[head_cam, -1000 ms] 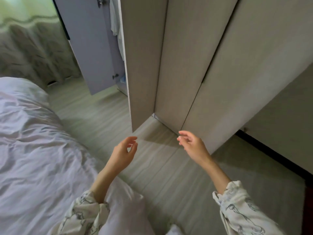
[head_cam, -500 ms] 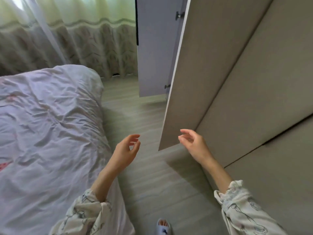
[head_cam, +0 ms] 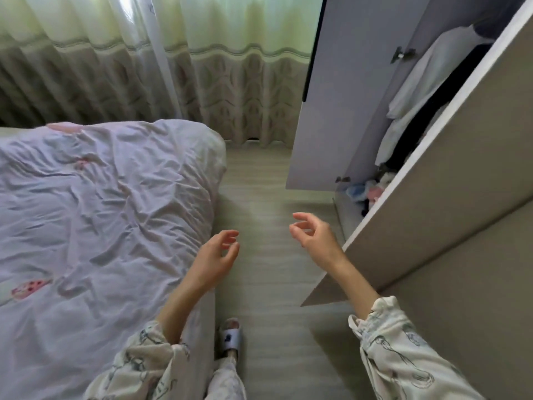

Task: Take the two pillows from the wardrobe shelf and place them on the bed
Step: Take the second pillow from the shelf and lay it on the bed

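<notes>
Currently, we judge the task to be at its start: no pillow shows anywhere in view, neither on the bed (head_cam: pixel 101 215) nor in the wardrobe (head_cam: pixel 403 145), so neither of the two appears to have been moved.

Status of the hands:
- Our left hand (head_cam: pixel 215 259) is empty, fingers loosely curled and apart, held over the floor (head_cam: pixel 265 284) just beside the edge of the bed.
- Our right hand (head_cam: pixel 314 239) is likewise empty, fingers half-curled and spread, raised near the lower edge of the nearer door (head_cam: pixel 450 212).

Location of the task's things:
- The pillows are not visible. The shelf that holds them lies outside the frame or behind a door; we cannot tell which.
- The visible part of the wardrobe interior shows hanging clothes (head_cam: pixel 418 90), light and dark, with a small heap of soft items (head_cam: pixel 364 192) at the bottom.
- The bed carries only a wrinkled pale cover with small pink prints.

Remaining steps, as we judge them: locate the shelf, grasp the first pillow, lay it on the bed, then repeat for the second.

Count of things in view:
- Pillows: none.
- Hands: two, both free.
- Open doors: two, one farther (head_cam: pixel 340 90) toward the curtain (head_cam: pixel 173 67) and one nearer at the right.
- Beds: one.
- Slippered feet (head_cam: pixel 230 337): one, on the floor between bed and wardrobe.
</notes>
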A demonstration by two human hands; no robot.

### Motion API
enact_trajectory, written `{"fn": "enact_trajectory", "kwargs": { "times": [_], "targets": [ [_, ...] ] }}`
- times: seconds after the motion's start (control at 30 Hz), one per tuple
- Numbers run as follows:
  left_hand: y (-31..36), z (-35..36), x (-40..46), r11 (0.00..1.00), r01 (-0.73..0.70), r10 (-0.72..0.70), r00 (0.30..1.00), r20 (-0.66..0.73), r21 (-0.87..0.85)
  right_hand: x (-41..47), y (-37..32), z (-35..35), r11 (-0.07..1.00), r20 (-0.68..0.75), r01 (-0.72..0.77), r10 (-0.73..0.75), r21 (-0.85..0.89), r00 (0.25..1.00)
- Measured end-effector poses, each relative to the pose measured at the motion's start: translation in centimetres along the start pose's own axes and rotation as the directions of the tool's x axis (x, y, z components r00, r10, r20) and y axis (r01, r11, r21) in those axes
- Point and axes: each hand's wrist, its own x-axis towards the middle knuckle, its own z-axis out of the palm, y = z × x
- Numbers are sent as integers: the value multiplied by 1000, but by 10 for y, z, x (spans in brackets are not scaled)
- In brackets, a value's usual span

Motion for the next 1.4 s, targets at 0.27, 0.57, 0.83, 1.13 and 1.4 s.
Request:
{"fn": "enact_trajectory", "kwargs": {
  "times": [0.27, 0.57, 0.83, 1.13, 1.4],
  "targets": [
    [1, -53, 187, 996, -80, 79, 995, 57, 24, 171, -58, 37, 998, -66, -32, 36, 56, 997],
    [43, -57, 356, 982, -189, 186, 975, 120, 14, 312, -96, -2, 998, -189, -28, 39, 59, 981],
    [117, -9, 513, 941, -336, 329, 933, 144, 28, 431, -85, -101, 998, -323, -25, 42, 57, 945],
    [277, 90, 648, 814, -574, 570, 763, 305, -87, 489, -99, -281, 1000, -606, -2, 20, 31, 795],
    [417, 190, 683, 612, -741, 775, 495, 392, -275, 457, -109, -405, 994, -814, -72, -21, -77, 580]
  ]
}}
